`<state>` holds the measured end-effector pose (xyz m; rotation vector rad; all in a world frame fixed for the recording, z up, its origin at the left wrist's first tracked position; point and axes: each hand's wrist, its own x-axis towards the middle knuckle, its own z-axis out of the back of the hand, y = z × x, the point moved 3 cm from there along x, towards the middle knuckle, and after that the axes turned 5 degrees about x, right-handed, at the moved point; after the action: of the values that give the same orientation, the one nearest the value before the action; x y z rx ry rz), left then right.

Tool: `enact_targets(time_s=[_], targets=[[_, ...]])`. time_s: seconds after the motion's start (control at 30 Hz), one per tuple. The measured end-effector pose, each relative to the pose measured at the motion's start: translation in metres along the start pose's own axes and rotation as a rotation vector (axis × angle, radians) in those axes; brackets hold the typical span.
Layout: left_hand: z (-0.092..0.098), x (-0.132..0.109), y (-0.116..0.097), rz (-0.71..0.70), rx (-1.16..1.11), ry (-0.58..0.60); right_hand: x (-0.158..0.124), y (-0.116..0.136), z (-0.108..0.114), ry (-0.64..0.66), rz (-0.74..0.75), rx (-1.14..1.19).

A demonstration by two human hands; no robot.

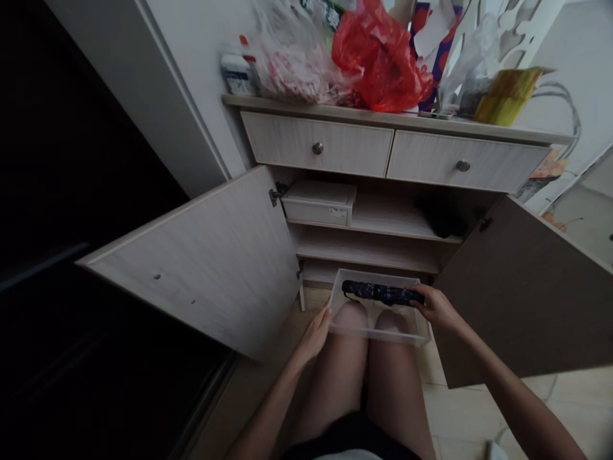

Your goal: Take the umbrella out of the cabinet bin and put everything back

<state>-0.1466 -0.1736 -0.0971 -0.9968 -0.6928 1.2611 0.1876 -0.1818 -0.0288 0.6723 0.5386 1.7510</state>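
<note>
A clear plastic box rests on my knees in front of the cabinet. My left hand grips its left wall, the fingers partly hidden behind the plastic. In my right hand is a dark patterned folding umbrella, held by its right end. The umbrella lies crosswise over or within the box, its far end near the left wall; whether it touches the bottom I cannot tell.
Both cabinet doors, left and right, stand wide on either side. A white lidded box and a dark item occupy the upper shelf. On the cabinet top are a red plastic bag, a clear bag and a white bottle.
</note>
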Motion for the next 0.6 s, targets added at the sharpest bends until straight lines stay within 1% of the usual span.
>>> enact_targets(time_s=[0.2,0.4,0.5,0.6], targets=[[0.003,0.002,0.004,0.002,0.008,0.007,0.015,0.003,-0.017,0.025,0.023,-0.267],[0.004,0.001,0.006,0.017,0.002,0.002,0.032,0.004,-0.029,0.150,-0.065,-0.572],[0.004,0.003,0.007,0.024,-0.005,-0.008,0.038,0.002,-0.036,0.214,-0.044,-0.649],[0.005,0.006,0.007,0.033,-0.010,-0.010,0.046,0.001,-0.036,0.264,0.008,-0.644]])
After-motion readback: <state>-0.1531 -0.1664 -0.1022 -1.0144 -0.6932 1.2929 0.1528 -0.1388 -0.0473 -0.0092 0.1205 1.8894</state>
